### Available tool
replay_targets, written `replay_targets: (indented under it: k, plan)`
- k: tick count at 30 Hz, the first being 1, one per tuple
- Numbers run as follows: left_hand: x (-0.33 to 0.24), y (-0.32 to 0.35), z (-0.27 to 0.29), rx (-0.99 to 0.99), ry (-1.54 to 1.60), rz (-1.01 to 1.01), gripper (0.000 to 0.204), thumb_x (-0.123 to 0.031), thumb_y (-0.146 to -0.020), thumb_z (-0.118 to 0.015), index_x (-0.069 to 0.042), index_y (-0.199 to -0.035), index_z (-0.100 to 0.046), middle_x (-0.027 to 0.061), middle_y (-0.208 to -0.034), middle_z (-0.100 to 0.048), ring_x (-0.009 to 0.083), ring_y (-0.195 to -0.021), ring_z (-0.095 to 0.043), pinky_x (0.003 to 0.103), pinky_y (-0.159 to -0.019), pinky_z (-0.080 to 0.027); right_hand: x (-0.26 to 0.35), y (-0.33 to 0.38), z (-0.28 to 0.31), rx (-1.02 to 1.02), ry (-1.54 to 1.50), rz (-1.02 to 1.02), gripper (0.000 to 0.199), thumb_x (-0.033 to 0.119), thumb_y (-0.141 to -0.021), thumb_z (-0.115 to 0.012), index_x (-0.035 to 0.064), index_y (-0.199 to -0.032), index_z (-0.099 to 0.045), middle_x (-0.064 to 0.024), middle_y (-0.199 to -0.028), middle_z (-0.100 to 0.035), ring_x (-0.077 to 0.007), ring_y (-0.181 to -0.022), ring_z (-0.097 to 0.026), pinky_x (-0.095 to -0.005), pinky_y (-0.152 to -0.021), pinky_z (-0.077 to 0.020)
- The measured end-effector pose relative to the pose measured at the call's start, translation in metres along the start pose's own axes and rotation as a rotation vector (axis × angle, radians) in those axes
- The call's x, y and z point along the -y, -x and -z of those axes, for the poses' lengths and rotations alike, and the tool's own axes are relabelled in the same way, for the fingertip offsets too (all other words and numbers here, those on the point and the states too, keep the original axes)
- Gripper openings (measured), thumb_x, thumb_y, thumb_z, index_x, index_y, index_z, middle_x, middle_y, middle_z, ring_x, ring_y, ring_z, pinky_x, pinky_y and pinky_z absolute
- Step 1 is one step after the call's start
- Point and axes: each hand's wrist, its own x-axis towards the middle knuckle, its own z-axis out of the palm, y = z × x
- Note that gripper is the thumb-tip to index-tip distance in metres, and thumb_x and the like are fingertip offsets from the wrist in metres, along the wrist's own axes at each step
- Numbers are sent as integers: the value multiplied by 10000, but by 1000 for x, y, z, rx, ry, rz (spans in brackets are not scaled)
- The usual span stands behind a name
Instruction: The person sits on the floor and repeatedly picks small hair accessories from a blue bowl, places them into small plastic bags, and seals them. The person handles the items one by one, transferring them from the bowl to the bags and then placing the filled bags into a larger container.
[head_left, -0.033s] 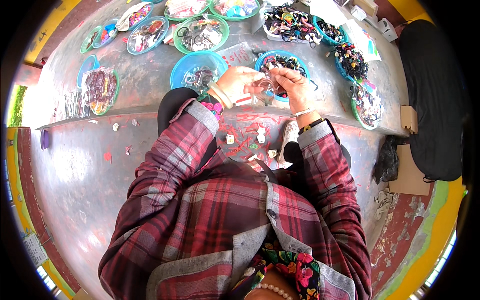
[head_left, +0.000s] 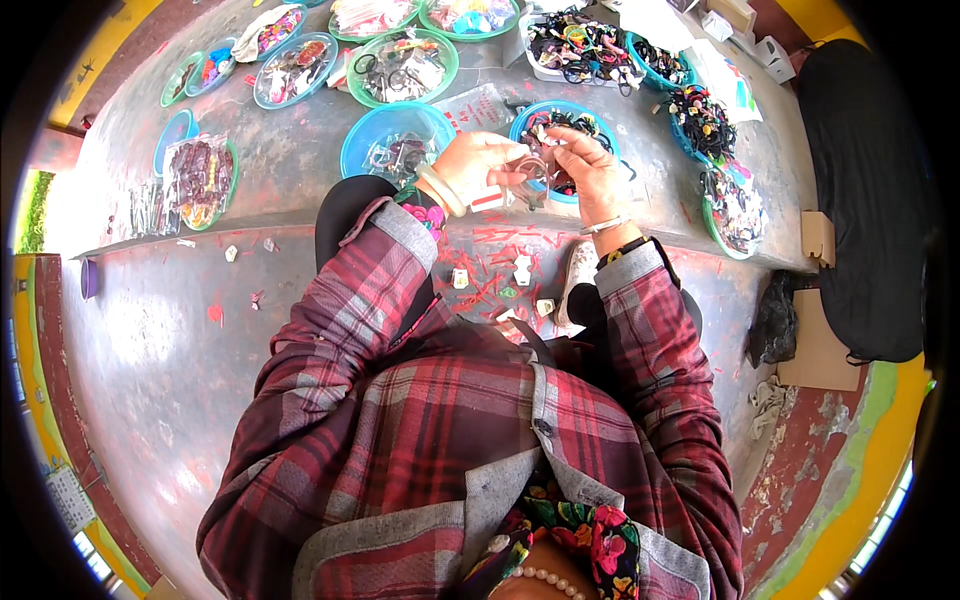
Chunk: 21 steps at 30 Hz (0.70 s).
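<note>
My left hand (head_left: 473, 165) is closed, pinching a small clear plastic bag (head_left: 528, 185) with dark loops, like hair ties, showing through it. At the bag's right side is my right hand (head_left: 590, 178), thumb and fingers bent together at its upper edge. The fingertips' exact grip is partly lost in the clear plastic. Beyond the right hand stands a blue basket (head_left: 607, 137) of dark hair ties. Left of it, near my left hand, a blue basin (head_left: 352, 150) holds several filled clear bags.
A green basket (head_left: 452, 62) and a white bin (head_left: 540, 72) of dark hair ties stand farther off. On the left, brown packets (head_left: 200, 172) lie on a green tray. Red scraps (head_left: 485, 265) litter the lower floor between my feet. A black bag (head_left: 775, 318) sits at right.
The right hand's fingertips have shifted slightly up and left at the bag's edge. The left hand and the surroundings look the same.
</note>
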Motion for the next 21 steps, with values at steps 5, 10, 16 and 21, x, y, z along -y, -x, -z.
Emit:
replay_targets:
  k: [5, 10, 16, 21]
  plan:
    - [-4, 3, -8, -64, -93, -85, 256, -143, -860, -550, 80, -983, -574, 136, -920, -617, 196, -844, -612, 274, -758, -517, 4, 0, -3, -43, -62, -95, 194, 136, -803, -621, 52, -977, -612, 7, -810, -611, -73, -709, -547, -216, -627, -425]
    - [0, 5, -16, -56, -253, -218, 247, -121, -853, -560, 93, -976, -576, 145, -910, -621, 210, -815, -627, 285, -742, -529, -18, -3, -1, 65, -65, -97, 122, 87, -768, -658, 49, -875, -613, -3, -798, -614, -87, -732, -551, -222, -671, -427]
    - [3, 3, -18, -66, -315, -251, 219, -107, -852, -555, 94, -928, -596, 132, -874, -627, 191, -776, -628, 287, -699, -541, -27, -7, 0, -47, -89, -33, 70, 17, -748, -656, 31, -808, -623, -7, -761, -607, -87, -678, -534, -211, -629, -417]
    - [1, 2, -15, -55, -286, -215, 234, -123, -861, -545, 86, -957, -587, 130, -883, -623, 188, -791, -624, 286, -709, -535, -14, -1, -2, -56, -79, -64, 38, 49, -758, -656, 27, -786, -643, -1, -701, -597, -79, -624, -511, -206, -594, -405]
